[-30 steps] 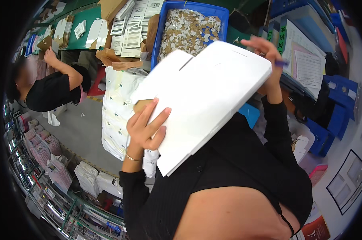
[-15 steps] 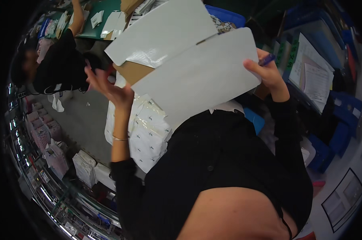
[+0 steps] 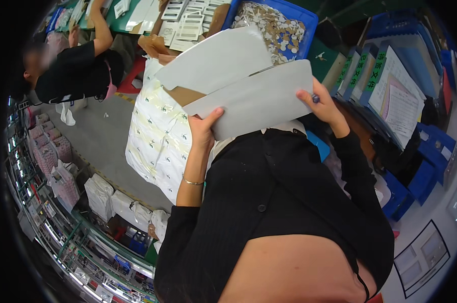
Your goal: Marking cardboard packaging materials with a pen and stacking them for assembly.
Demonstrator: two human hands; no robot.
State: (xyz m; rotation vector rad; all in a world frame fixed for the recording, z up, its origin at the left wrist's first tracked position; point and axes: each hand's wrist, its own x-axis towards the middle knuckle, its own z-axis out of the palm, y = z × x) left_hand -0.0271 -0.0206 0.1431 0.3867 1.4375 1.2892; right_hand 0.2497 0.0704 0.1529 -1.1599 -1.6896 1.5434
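A white cardboard box (image 3: 254, 101) with brown inner board showing at its left end is held in front of my body. Its second panel (image 3: 213, 59) stands up at an angle on the far side. My left hand (image 3: 203, 129) is closed on the near panel's lower left corner, thumb on top and fingers underneath. At the right edge my right hand (image 3: 323, 103) grips the same panel, with a dark purple pen (image 3: 316, 98) held between its fingers. The fingers beneath the cardboard are hidden.
Beyond the box, a blue bin (image 3: 309, 28) holds many small white and brown pieces. An open carton (image 3: 216, 22) contains printed cards. Binders (image 3: 372, 76) and papers stand at right. White patterned packages (image 3: 158, 136) lie to the left; a co-worker (image 3: 79, 70) is at far left.
My left hand has come in from the left, where it was open and off the box, and taken hold of the corner. The box has moved lower, uncovering the bin and carton.
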